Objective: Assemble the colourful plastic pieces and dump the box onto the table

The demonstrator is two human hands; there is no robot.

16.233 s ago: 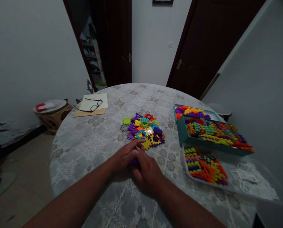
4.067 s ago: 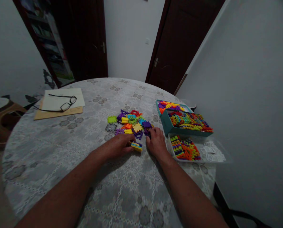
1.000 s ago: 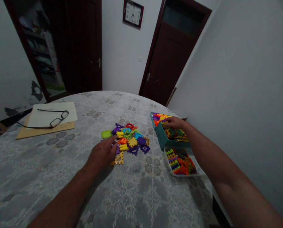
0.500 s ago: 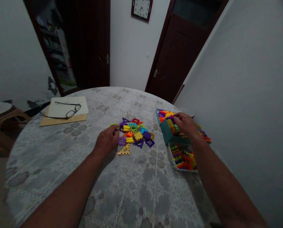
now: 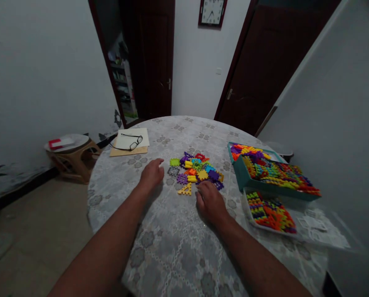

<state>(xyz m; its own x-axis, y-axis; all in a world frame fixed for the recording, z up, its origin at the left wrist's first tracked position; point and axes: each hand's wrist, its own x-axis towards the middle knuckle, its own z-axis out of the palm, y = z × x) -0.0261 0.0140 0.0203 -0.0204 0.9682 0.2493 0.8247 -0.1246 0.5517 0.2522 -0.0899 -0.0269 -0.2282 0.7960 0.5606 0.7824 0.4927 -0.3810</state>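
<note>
Some interlocking plastic pieces are out on the table, more left in the teal box and clear tub to their right. Your left hand, left of them, is spread; your right hand, nearside, hides whether it grips.

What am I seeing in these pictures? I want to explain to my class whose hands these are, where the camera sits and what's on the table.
There is no machine here: one person works bare-handed, filmed by a single camera worn on the head, looking forward and down. On the patterned tablecloth lies a pile of colourful notched pieces. To the right are a teal box and a clear tub, both filled with more pieces. At the far left, glasses rest on papers. The left hand, beside the pile, shows nothing held. The right hand is at the pile's near edge; whether it grips anything is hidden.
</note>
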